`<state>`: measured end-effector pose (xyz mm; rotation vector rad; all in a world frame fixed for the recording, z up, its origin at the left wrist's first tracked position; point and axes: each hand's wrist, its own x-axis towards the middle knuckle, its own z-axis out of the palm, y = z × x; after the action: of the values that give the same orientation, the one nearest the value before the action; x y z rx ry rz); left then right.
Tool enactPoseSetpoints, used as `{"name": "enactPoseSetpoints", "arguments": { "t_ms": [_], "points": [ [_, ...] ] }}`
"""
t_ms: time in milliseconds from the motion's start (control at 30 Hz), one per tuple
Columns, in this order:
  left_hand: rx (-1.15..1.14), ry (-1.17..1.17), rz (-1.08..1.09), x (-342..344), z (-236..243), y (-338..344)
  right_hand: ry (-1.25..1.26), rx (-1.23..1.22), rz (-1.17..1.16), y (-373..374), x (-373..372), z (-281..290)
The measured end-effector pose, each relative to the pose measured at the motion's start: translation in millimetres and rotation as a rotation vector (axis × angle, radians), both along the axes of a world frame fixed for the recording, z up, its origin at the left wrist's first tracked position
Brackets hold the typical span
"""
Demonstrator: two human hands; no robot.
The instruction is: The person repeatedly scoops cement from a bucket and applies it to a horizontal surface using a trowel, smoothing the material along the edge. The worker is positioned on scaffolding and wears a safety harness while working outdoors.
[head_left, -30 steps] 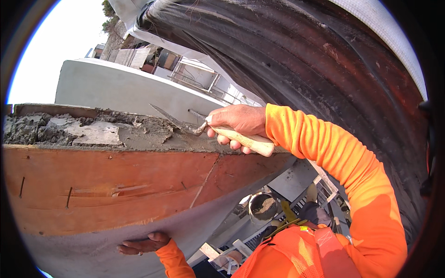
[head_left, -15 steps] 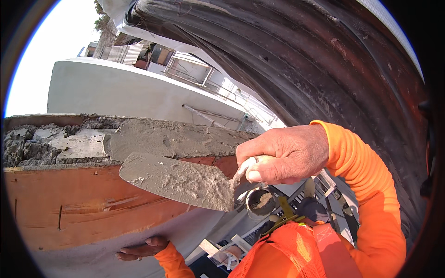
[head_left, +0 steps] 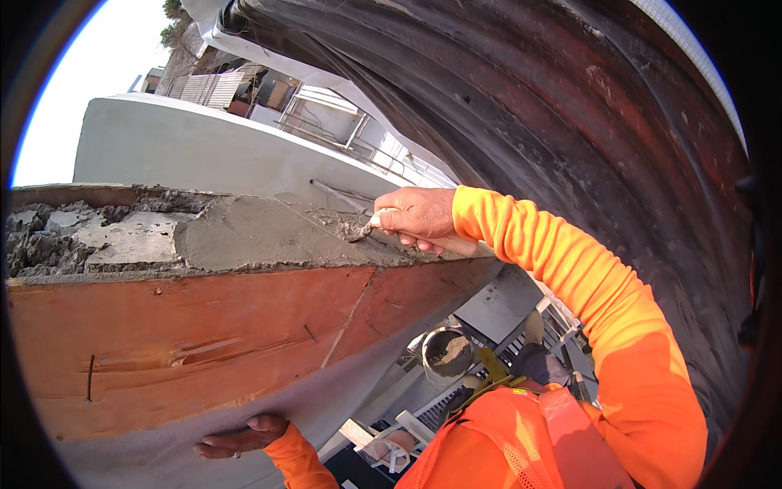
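My right hand is closed round the handle of a trowel. The blade lies low over the wet grey mortar on top of the wall; it blends into the mortar, so its outline is hard to make out. An orange-brown board runs along the wall's near side, just under the mortar. Below that board, my left hand rests against the pale wall face with its fingers stretched out and nothing in them.
Rough broken mortar covers the wall top's left end. A bucket with grey mix stands below, beside slatted scaffold planks and white rails. Dark sheeting hangs along the right. Behind the wall rises a pale parapet. A nail sticks from the board.
My right hand has moved left and away from me, taking the mortar-loaded trowel from in front of the board onto the wall top. The left hand stays against the wall.
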<state>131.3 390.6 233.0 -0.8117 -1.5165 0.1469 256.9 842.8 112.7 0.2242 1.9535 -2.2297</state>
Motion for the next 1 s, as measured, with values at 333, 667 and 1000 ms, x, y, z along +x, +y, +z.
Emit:
{"name": "enactPoseSetpoints", "arguments": {
  "t_ms": [333,667,1000],
  "points": [
    [-0.008,-0.027,-0.043,-2,-2,-1,-0.352,-0.338,-0.035,-14,39,-97],
    [0.013,0.051,-0.045,-6,1,-4,0.066,-0.241,0.100,-17,90,69],
    [-0.005,0.086,-0.045,-2,3,-1,0.057,-0.182,0.180,-51,216,15]
  ]
}}
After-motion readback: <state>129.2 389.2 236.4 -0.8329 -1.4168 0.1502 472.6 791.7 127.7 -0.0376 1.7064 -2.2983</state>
